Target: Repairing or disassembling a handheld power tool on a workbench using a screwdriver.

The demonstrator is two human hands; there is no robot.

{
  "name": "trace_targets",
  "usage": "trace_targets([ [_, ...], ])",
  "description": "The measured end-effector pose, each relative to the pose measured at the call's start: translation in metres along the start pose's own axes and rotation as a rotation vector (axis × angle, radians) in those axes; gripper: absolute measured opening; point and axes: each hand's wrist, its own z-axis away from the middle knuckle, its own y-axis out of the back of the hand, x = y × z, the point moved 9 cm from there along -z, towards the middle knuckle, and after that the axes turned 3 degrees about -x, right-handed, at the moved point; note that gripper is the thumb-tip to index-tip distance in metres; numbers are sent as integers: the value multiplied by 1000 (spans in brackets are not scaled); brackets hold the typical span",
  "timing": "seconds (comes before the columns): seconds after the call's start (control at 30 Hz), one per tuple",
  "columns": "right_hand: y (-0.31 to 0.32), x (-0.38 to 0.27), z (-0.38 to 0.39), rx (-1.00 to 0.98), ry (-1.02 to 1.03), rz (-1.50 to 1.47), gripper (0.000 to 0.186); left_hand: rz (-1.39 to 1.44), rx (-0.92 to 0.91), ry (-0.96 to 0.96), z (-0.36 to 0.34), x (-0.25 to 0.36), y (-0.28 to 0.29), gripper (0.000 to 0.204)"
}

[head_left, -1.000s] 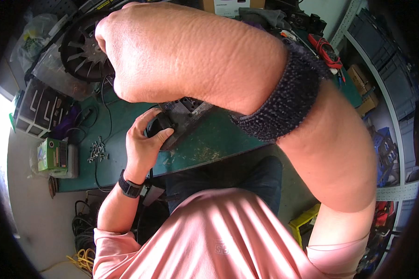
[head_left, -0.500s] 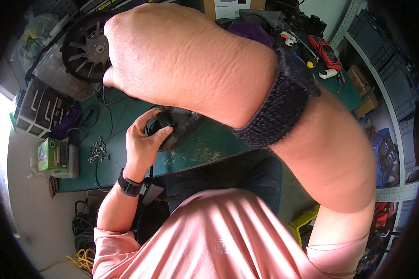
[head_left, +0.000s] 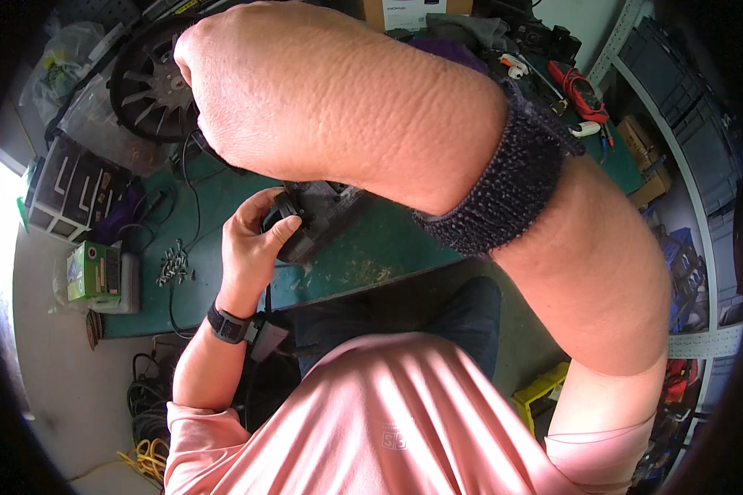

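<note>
My left hand [head_left: 252, 238] grips the edge of a black part [head_left: 309, 231] on the green workbench, thumb on the near side and fingers behind. The part's exact kind is unclear, and my right forearm covers some of it. Close to the camera, my right hand [head_left: 256, 87] is raised above the bench with curled fingers. Its fingertips face away, so what it holds, if anything, is hidden. Behind that hand, a round black fan [head_left: 163, 87] with grey blades is partly covered. Both wrists wear dark straps.
Loose screws [head_left: 175, 264] lie on the bench [head_left: 347, 276] beside a cable. A green box [head_left: 93, 271] and a drawer unit [head_left: 73, 190] stand at the left. At the right are a red meter [head_left: 578, 91] and a shelf with grey bins [head_left: 673, 91].
My right hand has shifted slightly left, with its forearm a little nearer the camera. My left hand keeps its grip, and the black part has moved slightly.
</note>
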Motion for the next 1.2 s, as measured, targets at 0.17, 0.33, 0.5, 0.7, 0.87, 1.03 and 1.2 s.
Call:
trace_targets([
  [0.17,-14,-13,-9,-97,184,38,22,92,31,24,3,-1,12,43],
  [0.33,0,-1,-1,-31,70,-68,21,61,-12,44,-3,3,0,41],
  [0.5,-6,-5,-3,-180,95,66,23,100,26,74,-4,2,6,38],
  [0.7,-4,0,-5,-185,82,-49,25,165,56,62,-3,-5,11,38],
  [0.87,-3,1,-7,-128,59,-6,26,263,-27,53,-3,-9,10,42],
  [1.03,-8,0,-11,-173,-35,-26,23,319,-25,37,1,-13,16,45],
  [1.2,9,26,-5,15,-190,-58,22,264,-37,10,1,-8,8,49],
])
